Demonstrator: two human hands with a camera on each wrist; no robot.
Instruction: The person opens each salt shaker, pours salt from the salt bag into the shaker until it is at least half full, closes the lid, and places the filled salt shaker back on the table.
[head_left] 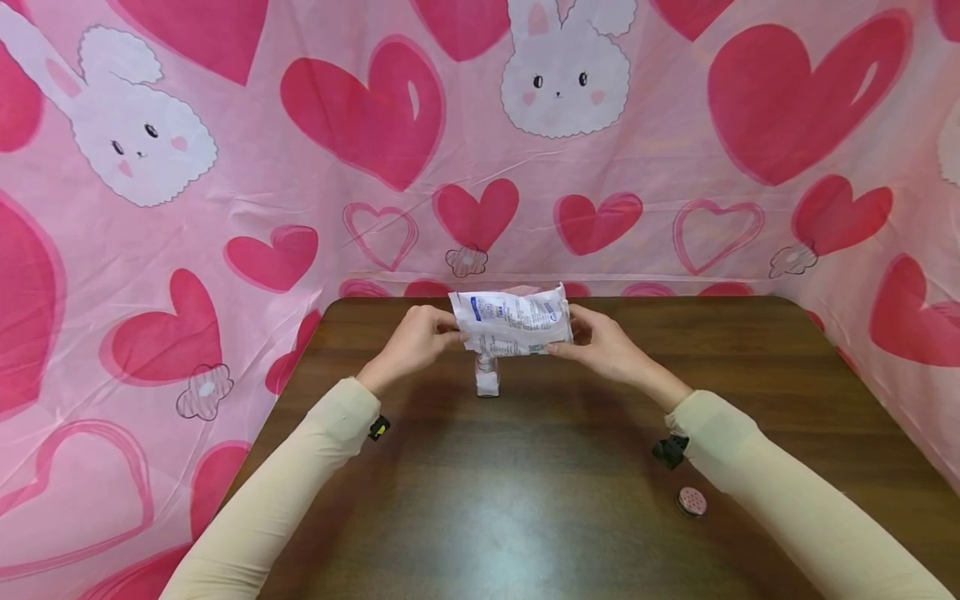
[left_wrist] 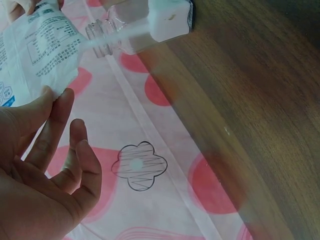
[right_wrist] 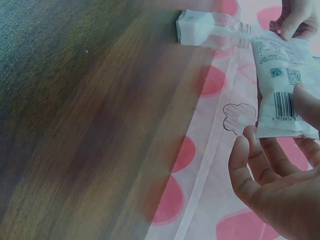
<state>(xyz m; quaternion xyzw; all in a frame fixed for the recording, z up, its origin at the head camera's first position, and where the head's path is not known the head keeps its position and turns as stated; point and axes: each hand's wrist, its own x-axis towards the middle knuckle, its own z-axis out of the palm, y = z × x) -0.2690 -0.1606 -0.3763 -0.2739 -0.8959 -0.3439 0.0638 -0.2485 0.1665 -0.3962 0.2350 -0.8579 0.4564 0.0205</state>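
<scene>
A white printed packet (head_left: 513,321) is held sideways above a small clear glass jar (head_left: 487,377) on the table. My left hand (head_left: 420,340) pinches one end of the packet between thumb and forefinger. The other end is gripped by my right hand (head_left: 603,342), thumb on the printed face near the barcode. In the left wrist view, white powder streams from the packet's corner (left_wrist: 80,44) through the threaded mouth of the jar (left_wrist: 132,27). White powder (right_wrist: 196,28) fills the jar's lower part in the right wrist view.
A pink perforated lid (head_left: 692,502) lies on the brown wooden table (head_left: 480,500), near the right forearm. Behind and at both sides hangs a pink cloth (head_left: 637,158) with hearts and rabbits.
</scene>
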